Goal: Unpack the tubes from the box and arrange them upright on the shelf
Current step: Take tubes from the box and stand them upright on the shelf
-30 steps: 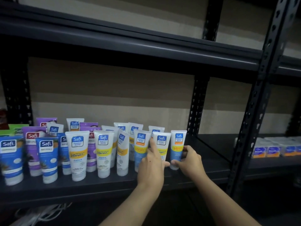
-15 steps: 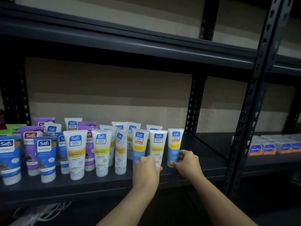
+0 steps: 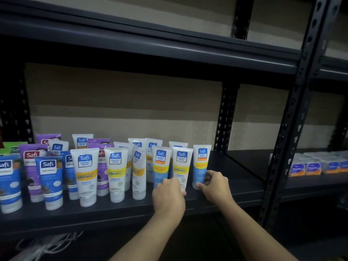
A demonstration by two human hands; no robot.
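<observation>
Plastic tubes [image 3: 115, 176] upright in rows on a dark metal shelf board [image 3: 116, 211]; both hands at the front row's right end.
Blue tubes [image 3: 49, 181] and purple tubes [image 3: 33, 166] are ranged at the left, white yellow-banded tubes [image 3: 86, 174] beside them. The left hand [image 3: 168, 196] is curled round the foot of one white tube with a yellow band [image 3: 181, 166]. The lower part of the end light-blue tube [image 3: 201, 166] is pinched between thumb and fingers of the right hand [image 3: 214, 185]. Wrapped blue-and-orange packets [image 3: 312, 167] are stacked on the neighbouring shelf.

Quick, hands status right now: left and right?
Left hand: thumb on the base of the white tube, second from the right; fingers hidden, grip cannot be told.
Right hand: pinching the rightmost blue tube near its base.
</observation>
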